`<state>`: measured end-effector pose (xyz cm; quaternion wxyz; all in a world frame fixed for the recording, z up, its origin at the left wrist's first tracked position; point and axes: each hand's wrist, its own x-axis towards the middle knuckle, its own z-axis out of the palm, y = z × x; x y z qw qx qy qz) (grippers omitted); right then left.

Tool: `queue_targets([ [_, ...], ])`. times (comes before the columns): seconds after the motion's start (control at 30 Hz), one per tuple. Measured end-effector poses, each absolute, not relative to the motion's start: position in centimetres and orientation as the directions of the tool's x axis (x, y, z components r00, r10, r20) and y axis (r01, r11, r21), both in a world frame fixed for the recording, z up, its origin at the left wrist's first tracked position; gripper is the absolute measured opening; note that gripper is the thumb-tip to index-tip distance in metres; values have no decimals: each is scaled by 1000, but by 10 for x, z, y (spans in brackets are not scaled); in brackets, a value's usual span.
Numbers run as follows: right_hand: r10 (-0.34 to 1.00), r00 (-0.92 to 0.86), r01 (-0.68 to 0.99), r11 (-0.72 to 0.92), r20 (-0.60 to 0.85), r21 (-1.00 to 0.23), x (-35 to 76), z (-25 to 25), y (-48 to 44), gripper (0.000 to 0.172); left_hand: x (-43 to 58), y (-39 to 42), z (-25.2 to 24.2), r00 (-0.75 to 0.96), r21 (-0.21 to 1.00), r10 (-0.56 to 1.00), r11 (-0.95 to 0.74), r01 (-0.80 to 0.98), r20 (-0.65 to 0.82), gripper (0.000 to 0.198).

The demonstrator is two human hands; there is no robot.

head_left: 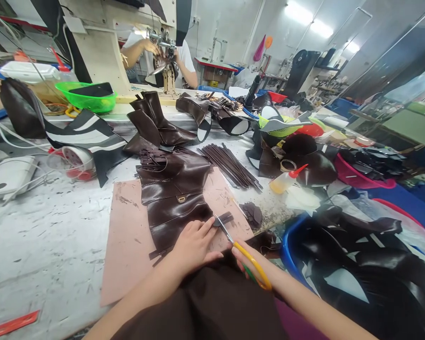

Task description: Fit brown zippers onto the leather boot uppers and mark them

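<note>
My left hand (194, 245) lies flat, fingers stretched, pressing on the near end of a stack of dark brown leather pieces (175, 196) that rests on a pink cutting mat (127, 245). My right hand (250, 267) grips yellow-handled scissors (246, 257). Their blades point up-left to a small brown leather strap (224, 219) at the stack's edge, just by my left fingertips. Dark brown cloth covers my lap below both hands.
A bundle of thin dark strips (230, 165), a glue bottle with a red tip (286, 179), brown boot uppers (156, 123), a green bowl (87, 97) and a blue tub of black leather (361, 269) surround the mat. Another person works at a sewing machine (163, 52) behind.
</note>
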<state>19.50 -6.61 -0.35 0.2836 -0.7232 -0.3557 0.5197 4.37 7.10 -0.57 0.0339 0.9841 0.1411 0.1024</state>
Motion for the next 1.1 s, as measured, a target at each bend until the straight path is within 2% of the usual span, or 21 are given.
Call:
queue_targets([
  [0.2, 813, 197, 273, -582, -547, -766, 199, 1, -64, 47, 45, 70, -3, 939, 81, 287, -958, 277, 191, 67],
  [0.33, 813, 206, 223, -580, -544, -783, 195, 9, -61, 48, 46, 69, -2, 943, 70, 286, -958, 278, 171, 65],
  [0.57, 825, 280, 170, -547, -492, -820, 194, 18, -71, 50, 46, 69, -3, 939, 57, 291, -957, 285, 184, 63],
  [0.7, 773, 418, 163, -581, -478, -798, 228, 31, -86, 55, 47, 71, -3, 939, 39, 279, -960, 277, 200, 61],
  [0.77, 747, 508, 295, -618, -429, -729, 253, 36, -93, 52, 48, 71, -2, 938, 30, 278, -960, 278, 208, 60],
  [0.8, 735, 551, 396, -647, -396, -651, 265, 38, -96, 50, 49, 72, -2, 936, 25, 280, -959, 281, 211, 58],
  [0.87, 718, 621, 589, -693, -316, -416, 282, 37, -100, 48, 50, 72, -1, 934, 16, 282, -958, 285, 220, 56],
  [0.97, 753, 632, 751, -653, -181, -97, 291, 27, -107, 49, 50, 72, -1, 930, 7, 281, -958, 288, 238, 53],
  [1.03, 810, 579, 813, -582, -92, -12, 289, 16, -114, 48, 50, 72, -2, 927, 5, 283, -957, 291, 245, 50],
  [1.1, 828, 558, 828, -560, -59, -26, 287, 8, -122, 48, 50, 73, -3, 923, -1, 288, -955, 298, 255, 49],
])
